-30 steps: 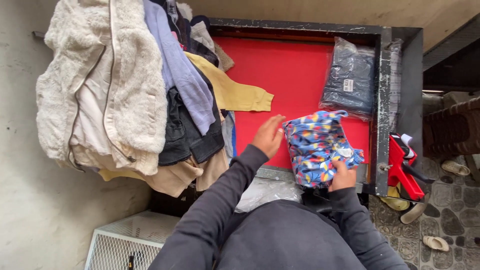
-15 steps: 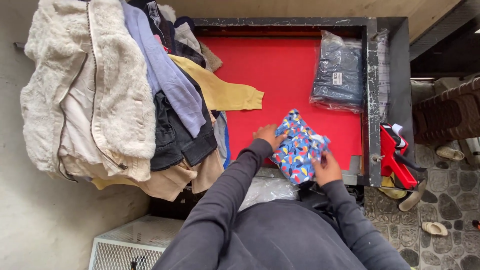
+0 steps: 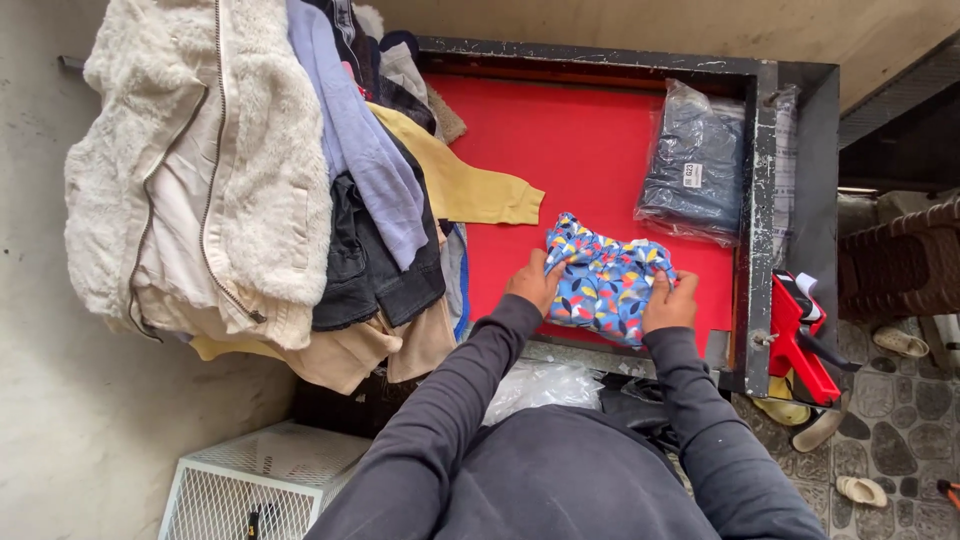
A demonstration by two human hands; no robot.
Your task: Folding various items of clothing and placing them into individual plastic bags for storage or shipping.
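While the heap of clothes leans over the left edge of the red tabletop, its weight looks like the first risk: a fleecy cream jacket, a lilac top, a dark denim piece and a mustard sleeve hang loose, and that sleeve lies near the work area, so a sweep of the forearm could drag it into the fold or tip the pile off the table.

Next comes the left hand, fingers curled around the left edge of the folded multicoloured patterned garment, which lies at the front of the red surface, just inside the black frame. The right hand closes on the opposite edge, thumb on top. Both hold the cloth loosely between fingers and palm, so I judge that a layer could slip out and the neat fold spring open if the two sides are pressed unevenly.

Farther right, a clear bag holding a dark garment rests against the frame, apart from the hands. Beyond the frame a red tool sits at the corner; an elbow could knock it off.
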